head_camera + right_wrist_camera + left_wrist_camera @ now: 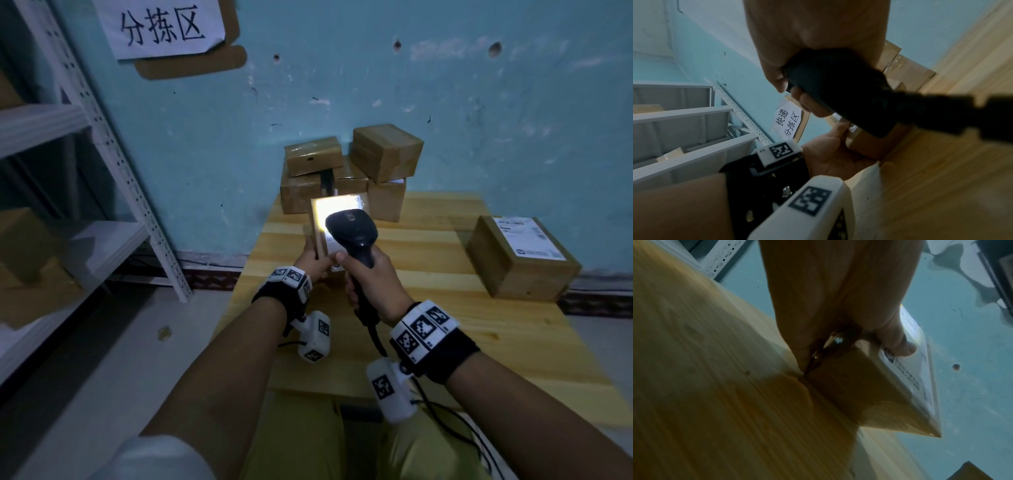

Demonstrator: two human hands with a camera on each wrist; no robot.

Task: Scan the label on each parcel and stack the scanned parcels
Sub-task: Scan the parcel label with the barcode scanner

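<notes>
Parcel [320, 236] stands tilted on edge on the wooden surface [445, 308], straight ahead, long axis rising away, lit label facing the scanner [352, 233]. Left hand [313, 262] clasps its near end; right hand [373, 281] wraps the scanner's grip. Stack [349, 171] lies beyond; another parcel [520, 257] sits right. No containers visible.
</notes>
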